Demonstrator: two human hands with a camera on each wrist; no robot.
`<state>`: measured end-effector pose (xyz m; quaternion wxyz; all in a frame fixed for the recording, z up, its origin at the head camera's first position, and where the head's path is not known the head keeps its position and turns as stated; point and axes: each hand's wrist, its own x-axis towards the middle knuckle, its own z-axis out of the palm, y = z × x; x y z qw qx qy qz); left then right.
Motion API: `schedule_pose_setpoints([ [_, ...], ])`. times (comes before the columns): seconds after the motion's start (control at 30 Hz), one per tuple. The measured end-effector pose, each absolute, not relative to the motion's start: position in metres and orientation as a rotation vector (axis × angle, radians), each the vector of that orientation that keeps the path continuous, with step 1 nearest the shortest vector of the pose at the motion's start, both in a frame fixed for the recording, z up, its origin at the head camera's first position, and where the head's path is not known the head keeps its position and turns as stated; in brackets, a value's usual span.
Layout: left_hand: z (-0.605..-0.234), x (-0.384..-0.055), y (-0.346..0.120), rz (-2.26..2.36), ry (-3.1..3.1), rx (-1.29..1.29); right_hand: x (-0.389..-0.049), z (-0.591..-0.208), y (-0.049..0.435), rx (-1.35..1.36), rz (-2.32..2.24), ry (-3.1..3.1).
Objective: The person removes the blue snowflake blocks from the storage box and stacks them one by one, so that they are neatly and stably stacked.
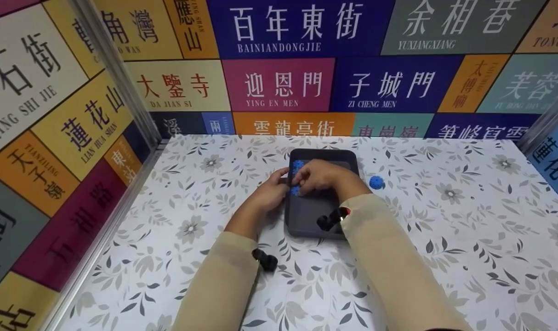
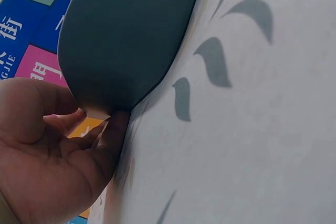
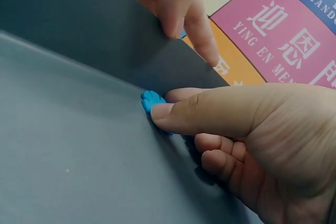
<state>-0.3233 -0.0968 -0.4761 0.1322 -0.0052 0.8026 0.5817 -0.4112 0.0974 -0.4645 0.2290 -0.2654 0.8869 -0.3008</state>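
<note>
Right hand | blue piece pinched at thumb tip | inside dark tray

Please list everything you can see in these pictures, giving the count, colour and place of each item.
tray: one, dark grey, on the cloth
blue pieces: at least two, blue, inside the tray by its left wall; exact count hidden by a hand
loose piece: one, blue, on the cloth right of the tray
cloth: one, white with grey flowers and leaves, under the tray
lettered panels: many, several colours, behind and at both sides
wrist devices: two, black, one at each cuff
sleeves: two, beige, one on each arm
left grip: one, bare, at the tray's left wall
right grip: one, bare, inside the tray, pinching a blue piece
</note>
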Motion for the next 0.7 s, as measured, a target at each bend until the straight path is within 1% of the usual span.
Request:
schedule_pose_setpoints([
  [0.2,-0.4768,-0.3246,-0.0972,1.682,2.337,0.005,-0.4113,-0.4648,0.0972,-0.724,-0.816,2.469],
  [0.4,-0.4763,-0.3232,-0.0978,1.672,2.364,0.018,-0.4103,-0.4678,0.1003,-0.782,-0.985,2.449],
  [0.7,-0.4747,-0.3222,-0.0972,1.674,2.341,-0.007,-0.4100,-0.4687,0.1005,-0.625,-1.338,2.402],
])
